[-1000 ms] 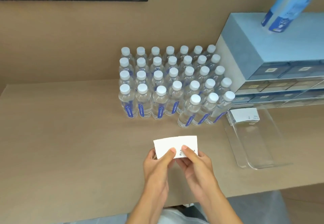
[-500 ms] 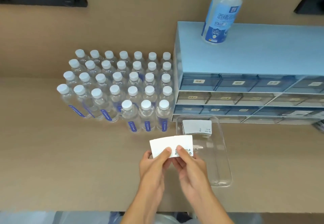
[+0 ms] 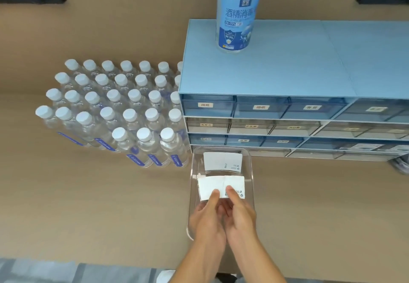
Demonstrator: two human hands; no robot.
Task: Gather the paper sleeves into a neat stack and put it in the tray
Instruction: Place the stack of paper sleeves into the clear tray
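I read the bench (image 3: 88, 194) first: it carries a blue drawer cabinet (image 3: 287, 72) at the back right with a sanitiser bottle (image 3: 238, 12) standing on top, and a block of capped water bottles (image 3: 115, 110) to its left. Directly in front of the cabinet lies the clear tray (image 3: 251, 172), long side running toward me. At its far end one stack of paper sleeves (image 3: 222, 161) already lies flat, so that part of the job reads as done. Over the tray's middle I hold a second bundle of sleeves (image 3: 212, 186), its edges not quite flush. My left hand (image 3: 205, 218) and right hand (image 3: 241, 214) each pinch its near edge, thumb on top, remaining fingers underneath. Remaining, in my judgement: square the bundle, lower it into the tray, release. I see no loose sleeves elsewhere on the bench.
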